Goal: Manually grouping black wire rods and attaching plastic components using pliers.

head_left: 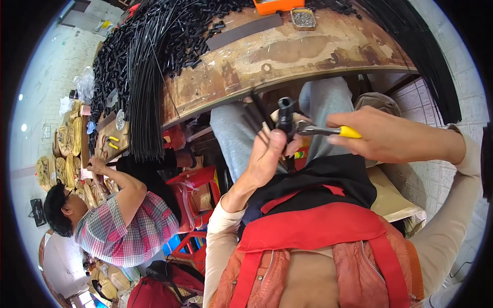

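My left hand (pixel 267 159) is closed around a black tubular plastic piece (pixel 285 117) with its round open end facing up. Thin dark rods (pixel 253 114) stick out beside that piece, partly blurred. In my right hand (pixel 371 134) is a pair of pliers (pixel 321 130) with a metal head and yellow grips. The pliers' jaws lie against or right beside the black piece; their tips are too hidden to tell which. Both hands are above my lap, in front of the table edge.
On the worn wooden table (pixel 241 84) are a heap of black plastic pieces (pixel 190 36), a dark flat strip (pixel 245 32), an orange tray (pixel 277 5) and a dish of small metal bits (pixel 303 19). Rod bundles (pixel 146 97) overhang its edge. A person (pixel 126 226) works at left.
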### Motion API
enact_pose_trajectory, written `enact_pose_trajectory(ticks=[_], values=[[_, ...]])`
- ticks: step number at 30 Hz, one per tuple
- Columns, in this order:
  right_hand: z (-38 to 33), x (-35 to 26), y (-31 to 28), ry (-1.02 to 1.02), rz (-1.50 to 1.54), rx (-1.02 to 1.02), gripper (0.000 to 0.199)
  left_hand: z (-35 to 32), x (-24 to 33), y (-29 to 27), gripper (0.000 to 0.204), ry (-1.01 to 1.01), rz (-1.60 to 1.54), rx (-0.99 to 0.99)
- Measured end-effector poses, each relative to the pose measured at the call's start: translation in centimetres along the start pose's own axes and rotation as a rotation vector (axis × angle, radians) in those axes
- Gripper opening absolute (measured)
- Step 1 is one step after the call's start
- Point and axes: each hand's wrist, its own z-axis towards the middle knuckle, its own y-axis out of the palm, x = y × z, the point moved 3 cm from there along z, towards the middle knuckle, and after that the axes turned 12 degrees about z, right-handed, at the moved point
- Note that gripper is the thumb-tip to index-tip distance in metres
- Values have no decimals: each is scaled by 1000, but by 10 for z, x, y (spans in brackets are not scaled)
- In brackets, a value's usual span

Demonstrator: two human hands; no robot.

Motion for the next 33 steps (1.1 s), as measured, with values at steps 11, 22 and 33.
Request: enact_pose_trajectory(ticks=[11, 22, 33], values=[[59, 150, -86, 98, -409, 764, 45, -7, 66, -100, 74, 139, 159, 801], [36, 67, 88, -272, 877, -303, 19, -45, 78, -115, 55, 539, -710, 852], [-69, 90, -8, -778, 682, 1139, 35, -31, -157, -17, 67, -591, -982, 402]])
